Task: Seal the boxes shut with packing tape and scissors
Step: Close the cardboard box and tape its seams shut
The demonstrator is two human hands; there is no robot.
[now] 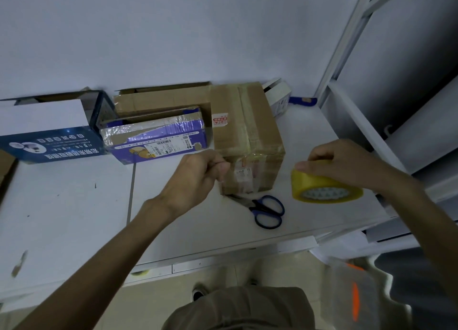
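Observation:
A brown cardboard box (250,131) stands in the middle of the white table, with clear tape over its top seam and front face. My left hand (198,178) pinches the loose end of a tape strip at the box's front left corner. My right hand (344,163) grips a yellow roll of packing tape (324,188) to the right of the box, held just above the table. Blue-handled scissors (265,210) lie on the table just in front of the box, blades pointing toward its lower corner.
A purple box (158,141) wrapped in tape lies left of the brown one, beside a dark blue box (49,143) with open white flaps. An open cardboard box (161,99) stands behind them. A white box (277,94) and a blue tool (302,101) sit at the back right. A white metal frame (352,56) rises on the right.

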